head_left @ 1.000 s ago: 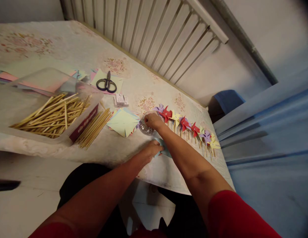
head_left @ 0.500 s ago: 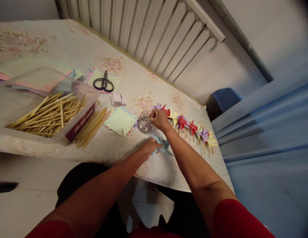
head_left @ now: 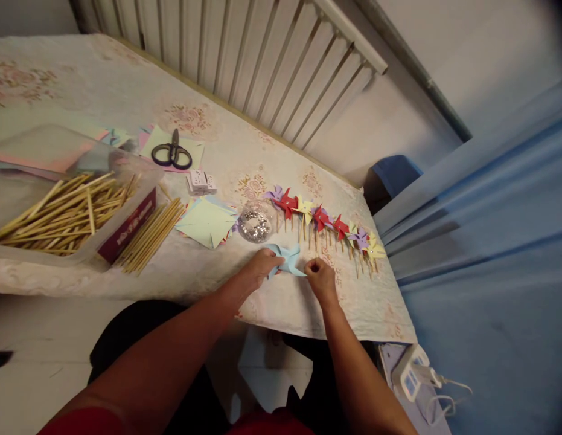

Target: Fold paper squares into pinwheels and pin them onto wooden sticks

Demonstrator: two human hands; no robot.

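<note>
The right hand (head_left: pixel 320 279) has shifted from the dish (head_left: pixel 267 212) to beside the blue pinwheel (head_left: pixel 290 258), pinched closed, contents unclear; the left hand (head_left: pixel 264 264) grips the pinwheel above the bench (head_left: pixel 276 305), presumably securing its folds.

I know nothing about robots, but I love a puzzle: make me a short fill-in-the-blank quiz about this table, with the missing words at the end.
1. The pinwheel held in the left hand is light ____.
2. The scissors lie on squares of ____.
3. The clear plastic box holds a heap of thin ____.
4. As the picture shows it, the row of pinwheels lies to the ____ of the round bowl.

Missing words: blue; paper; sticks; right.
</note>
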